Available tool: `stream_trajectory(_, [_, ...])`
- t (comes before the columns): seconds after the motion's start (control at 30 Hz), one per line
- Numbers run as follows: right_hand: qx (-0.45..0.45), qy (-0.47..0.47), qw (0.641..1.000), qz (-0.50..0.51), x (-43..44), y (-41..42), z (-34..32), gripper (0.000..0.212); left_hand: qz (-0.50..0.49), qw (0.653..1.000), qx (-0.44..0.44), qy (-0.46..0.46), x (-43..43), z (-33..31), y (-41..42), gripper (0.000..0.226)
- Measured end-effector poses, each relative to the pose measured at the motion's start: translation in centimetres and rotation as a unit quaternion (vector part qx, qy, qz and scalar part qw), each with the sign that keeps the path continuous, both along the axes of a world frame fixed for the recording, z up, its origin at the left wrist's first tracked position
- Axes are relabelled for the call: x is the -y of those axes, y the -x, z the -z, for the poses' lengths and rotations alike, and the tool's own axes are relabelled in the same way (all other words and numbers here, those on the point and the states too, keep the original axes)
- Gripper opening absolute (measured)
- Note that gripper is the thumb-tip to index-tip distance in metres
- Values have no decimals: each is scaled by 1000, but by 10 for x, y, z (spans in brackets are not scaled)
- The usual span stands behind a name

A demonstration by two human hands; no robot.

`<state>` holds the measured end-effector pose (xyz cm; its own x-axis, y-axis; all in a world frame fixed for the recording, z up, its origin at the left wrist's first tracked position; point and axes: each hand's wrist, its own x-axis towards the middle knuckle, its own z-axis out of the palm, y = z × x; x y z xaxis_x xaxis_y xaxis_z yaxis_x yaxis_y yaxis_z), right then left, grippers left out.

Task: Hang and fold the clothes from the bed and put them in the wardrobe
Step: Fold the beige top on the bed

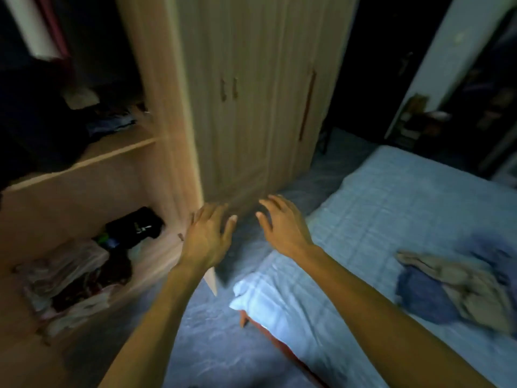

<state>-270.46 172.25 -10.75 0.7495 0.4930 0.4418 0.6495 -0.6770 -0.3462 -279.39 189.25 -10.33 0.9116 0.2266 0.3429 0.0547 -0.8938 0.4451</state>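
Observation:
The light wooden wardrobe [251, 79] fills the upper middle, its left section open with shelves [92, 158] of dark and pale clothes. The bed [391, 208] with a blue checked sheet lies at the right. A beige garment [470, 287] and a dark blue garment [422, 298] lie crumpled on it at the far right. My left hand [208, 236] hovers by the edge of the open wardrobe door, fingers spread and holding nothing. My right hand [282, 222] reaches forward beside it, above the bed's corner, also spread and holding nothing. The frame is motion-blurred.
Blue-grey carpet [218, 340] covers the floor between wardrobe and bed. The lower shelf holds a heap of pale and dark clothes [72, 275] and a black item [137, 225]. A dark doorway and cluttered corner [419, 119] lie at the back right.

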Motion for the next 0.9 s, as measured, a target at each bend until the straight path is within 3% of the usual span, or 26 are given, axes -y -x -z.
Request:
stream_trajectory(0.2, [-46,-25,987,153,206,56,29,40,202,979,-27,9,205,34,-10,57])
stream_trajectory(0.43, [-93,-54,933,343,401,127,50,43,370,925,-85,-1,389,44,1,58])
stream_trajectory(0.63, [-66,-97,909,401,458,132,71,34,433,893,-122,-24,463,62,-17,61])
stream_trajectory(0.77, [-106,-93,901,410,478,105,90,36,450,881,-142,-17,501,80,-51,47])
stream_trajectory(0.9, [-134,-58,888,435,517,71,106,36,449,879,-159,-20,531,101,-103,54])
